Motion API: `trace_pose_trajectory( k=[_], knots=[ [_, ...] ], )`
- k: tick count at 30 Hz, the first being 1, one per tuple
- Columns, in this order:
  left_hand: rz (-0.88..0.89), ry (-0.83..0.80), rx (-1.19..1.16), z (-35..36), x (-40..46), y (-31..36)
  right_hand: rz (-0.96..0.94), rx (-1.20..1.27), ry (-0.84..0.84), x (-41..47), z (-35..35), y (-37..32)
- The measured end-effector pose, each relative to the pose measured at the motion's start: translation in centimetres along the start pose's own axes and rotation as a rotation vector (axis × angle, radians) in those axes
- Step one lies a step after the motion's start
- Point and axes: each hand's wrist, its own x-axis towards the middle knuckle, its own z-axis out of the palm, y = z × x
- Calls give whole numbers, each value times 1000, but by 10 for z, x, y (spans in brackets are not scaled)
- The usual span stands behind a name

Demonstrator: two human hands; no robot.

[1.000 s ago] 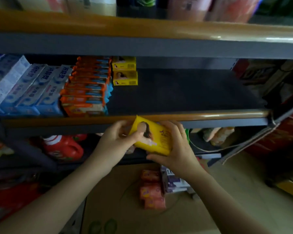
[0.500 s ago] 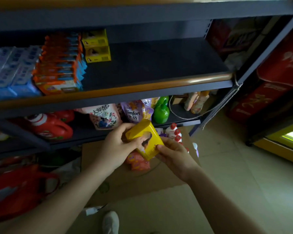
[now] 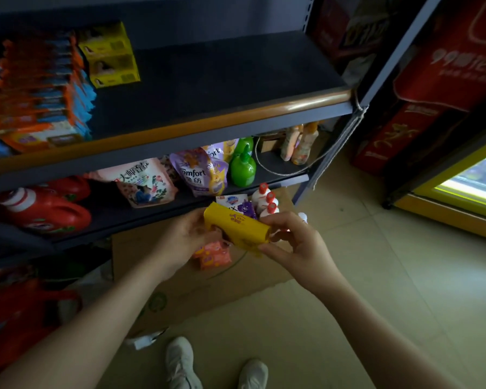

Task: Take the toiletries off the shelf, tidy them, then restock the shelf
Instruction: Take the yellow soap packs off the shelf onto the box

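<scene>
2 hands (image 3: 236,242), yellow box (image 3: 237,230) gripped between

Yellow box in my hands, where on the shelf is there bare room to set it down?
The upper shelf board is bare from the stacked yellow boxes rightward to the upright post. Left of them, orange packs fill it. The lower shelf is crowded with pouches and bottles.

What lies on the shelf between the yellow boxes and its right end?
Nothing: in the head view, the shelf is bare from the yellow boxes rightwards.
</scene>
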Motion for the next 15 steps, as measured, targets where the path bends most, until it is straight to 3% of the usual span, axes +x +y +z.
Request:
trace_pose_trajectory(
  k=[5, 9, 15],
  knots=[
    [-210, -133, -177, 21, 4, -12, 167, 205, 17, -6, -7, 2],
    [-391, -157, -169, 29, 6, -22, 259, 363, 49, -10, -4, 12],
    [-476, -258, -131, 32, 0, -27, 427, 438, 83, -4, -1, 21]
  ],
)
